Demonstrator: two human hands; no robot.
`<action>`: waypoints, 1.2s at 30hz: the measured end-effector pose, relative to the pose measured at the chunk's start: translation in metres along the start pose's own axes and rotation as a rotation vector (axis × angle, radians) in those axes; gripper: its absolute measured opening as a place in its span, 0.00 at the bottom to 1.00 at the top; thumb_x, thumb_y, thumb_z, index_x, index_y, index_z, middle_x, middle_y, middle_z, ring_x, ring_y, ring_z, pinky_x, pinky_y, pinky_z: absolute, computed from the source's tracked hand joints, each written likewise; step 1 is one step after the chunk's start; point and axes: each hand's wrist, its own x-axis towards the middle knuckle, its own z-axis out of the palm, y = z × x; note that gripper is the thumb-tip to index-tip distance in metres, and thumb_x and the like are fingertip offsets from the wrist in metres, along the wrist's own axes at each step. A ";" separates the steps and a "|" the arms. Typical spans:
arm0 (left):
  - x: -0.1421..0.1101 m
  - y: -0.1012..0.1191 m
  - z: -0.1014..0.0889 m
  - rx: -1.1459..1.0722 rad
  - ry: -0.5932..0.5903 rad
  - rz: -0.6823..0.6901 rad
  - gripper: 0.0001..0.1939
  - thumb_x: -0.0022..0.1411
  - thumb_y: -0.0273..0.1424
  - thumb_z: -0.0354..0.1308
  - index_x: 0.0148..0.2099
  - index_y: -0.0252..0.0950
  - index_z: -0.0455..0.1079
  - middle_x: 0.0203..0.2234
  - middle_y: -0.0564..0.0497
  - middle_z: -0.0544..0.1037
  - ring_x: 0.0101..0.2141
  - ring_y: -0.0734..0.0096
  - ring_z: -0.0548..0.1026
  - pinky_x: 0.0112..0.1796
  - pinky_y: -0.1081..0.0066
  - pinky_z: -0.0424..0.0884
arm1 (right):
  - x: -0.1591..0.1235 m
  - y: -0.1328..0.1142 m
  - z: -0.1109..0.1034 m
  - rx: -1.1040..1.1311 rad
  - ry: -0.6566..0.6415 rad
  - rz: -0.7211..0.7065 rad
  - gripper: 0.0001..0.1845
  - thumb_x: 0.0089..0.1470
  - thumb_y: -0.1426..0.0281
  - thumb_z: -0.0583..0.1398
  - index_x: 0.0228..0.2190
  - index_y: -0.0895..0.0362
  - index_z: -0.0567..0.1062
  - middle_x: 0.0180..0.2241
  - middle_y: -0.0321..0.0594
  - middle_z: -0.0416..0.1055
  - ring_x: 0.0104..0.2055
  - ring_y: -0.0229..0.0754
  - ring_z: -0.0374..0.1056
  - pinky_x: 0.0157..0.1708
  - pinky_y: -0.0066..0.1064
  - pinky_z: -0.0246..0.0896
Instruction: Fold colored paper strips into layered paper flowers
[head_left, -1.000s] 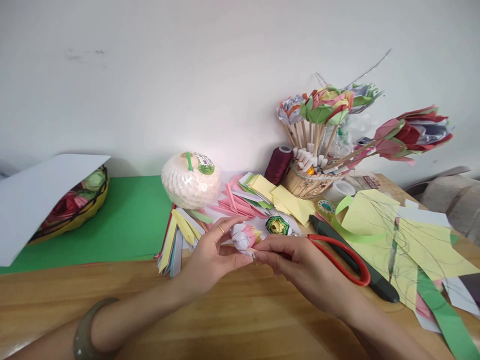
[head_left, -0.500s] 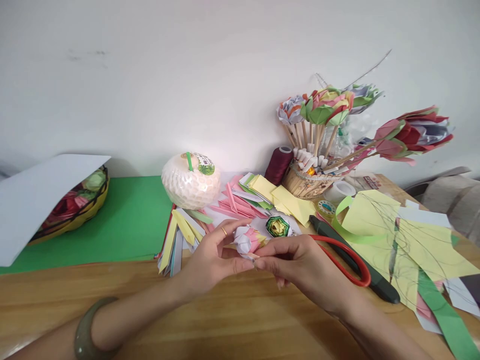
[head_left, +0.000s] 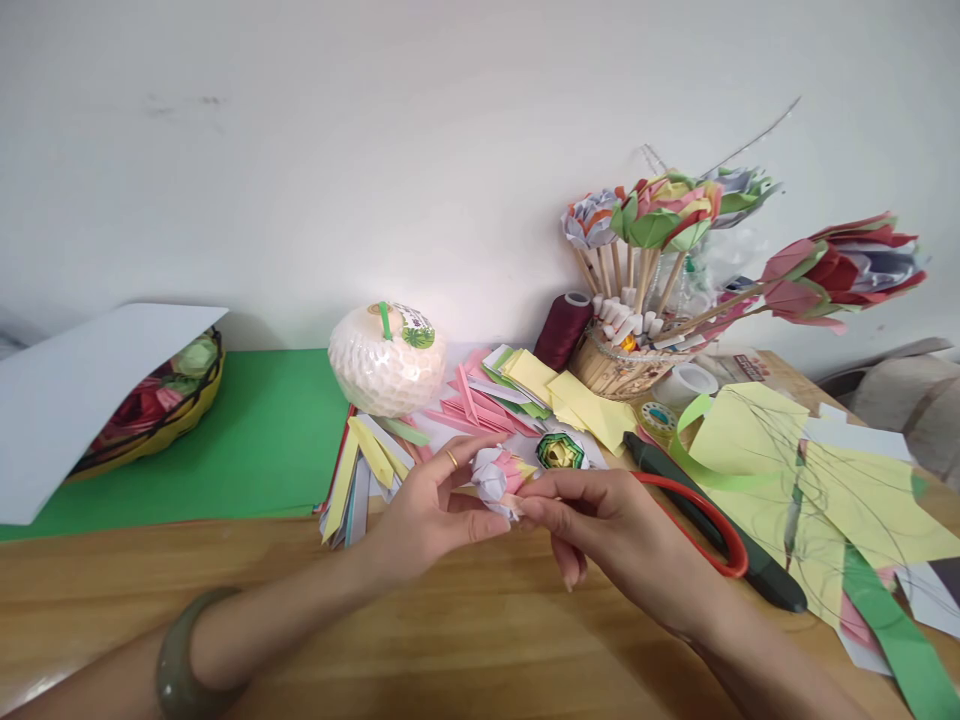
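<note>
A small paper flower (head_left: 495,474) in white, pink and yellow is held between both hands above the wooden table. My left hand (head_left: 439,505) supports its left side, fingers behind and thumb at the bottom. On the other side, my right hand (head_left: 589,510) pinches the petals between thumb and forefinger, its lower fingers hanging beneath. Just behind my right hand lies a green and yellow paper flower (head_left: 561,452). Piles of folded pink paper strips (head_left: 487,415) and yellow paper pieces (head_left: 592,405) lie behind the hands.
Scissors with red handles (head_left: 739,565) and a dark pen-like tool (head_left: 720,530) lie at right, near thread-covered yellow paper (head_left: 862,500). Paper flowers on sticks stand in a basket (head_left: 622,368) by a maroon thread spool (head_left: 562,330). A wrapped coconut (head_left: 386,365) sits behind; a yellow basket (head_left: 184,420) is left.
The right hand's thumb has shifted slightly up and right, and its lower fingers have dropped further down. Both hands still hold the flower. The view has shifted slightly.
</note>
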 end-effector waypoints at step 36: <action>0.005 -0.001 -0.002 0.159 0.057 0.059 0.27 0.50 0.33 0.64 0.53 0.42 0.65 0.50 0.48 0.66 0.49 0.59 0.66 0.46 0.63 0.67 | 0.003 0.006 0.001 -0.408 0.126 -0.404 0.09 0.54 0.73 0.57 0.27 0.57 0.76 0.23 0.35 0.70 0.19 0.32 0.59 0.18 0.23 0.54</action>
